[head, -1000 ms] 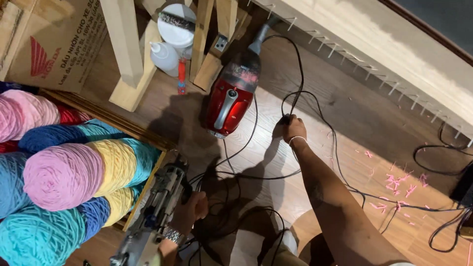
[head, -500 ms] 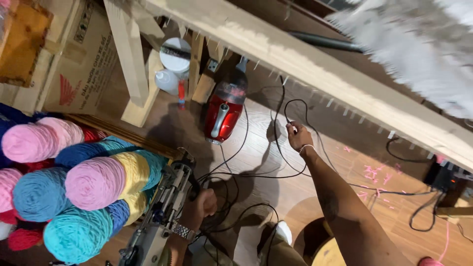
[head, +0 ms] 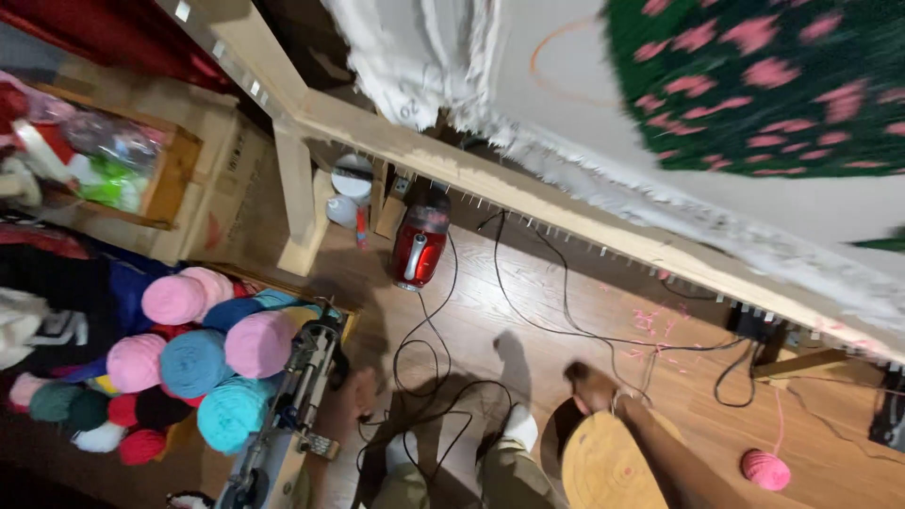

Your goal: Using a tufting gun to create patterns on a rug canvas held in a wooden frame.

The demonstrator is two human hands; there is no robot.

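Observation:
My left hand [head: 361,394] grips a grey tufting gun [head: 300,396] low on the left, beside the yarn pile. My right hand [head: 590,385] is drawn back above a round wooden stool [head: 608,467], close to a thin black cable [head: 528,320] that loops over the wooden floor. The hand is blurred, and I cannot tell whether its fingers hold the cable. My feet in white socks [head: 518,426] stand among the cable loops.
A red vacuum cleaner [head: 419,250] lies under a wooden frame beam [head: 528,193] carrying white cloth with a green and pink tufted patch [head: 764,85]. Several yarn balls [head: 193,363] fill a box at left. A pink yarn ball [head: 765,468] lies on the floor at right.
The view has swung up, showing the frame and cloth. My right hand has pulled back from the cable by the vacuum cleaner to above the stool. The left hand keeps the tufting gun.

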